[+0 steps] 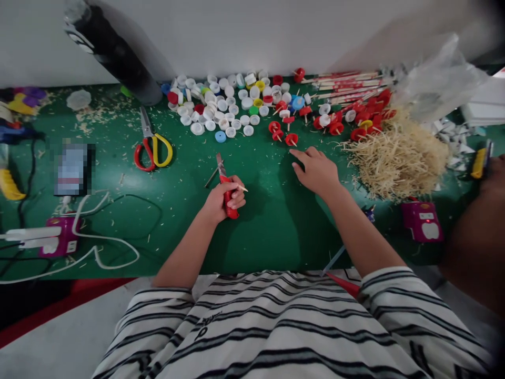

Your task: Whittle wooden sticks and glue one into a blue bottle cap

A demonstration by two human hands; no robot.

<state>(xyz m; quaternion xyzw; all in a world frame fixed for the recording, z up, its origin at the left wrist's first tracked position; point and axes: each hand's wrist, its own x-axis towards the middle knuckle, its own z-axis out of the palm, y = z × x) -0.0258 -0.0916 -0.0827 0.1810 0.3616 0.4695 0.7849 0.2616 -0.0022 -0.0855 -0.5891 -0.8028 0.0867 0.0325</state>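
My left hand [219,202] is closed around a red-handled utility knife [231,211] with its blade pointing away from me. A short thin wooden stick [243,188] pokes out between the same fingers. My right hand [315,171] is low over the table, fingers apart and holding nothing I can see. Its index fingertip is just short of a red bottle cap with a stick through it [291,139]. More red caps on sticks [275,129] lie beyond it. Left of these spreads a heap of mostly white bottle caps [224,105].
Scissors [153,152], a phone [72,169] and cables around a purple power block [59,237] are at left. A dark bottle [122,58] stands behind. Right are wood shavings [398,152], wrapped sticks [347,87], a plastic bag [437,84] and another person's arm [477,231].
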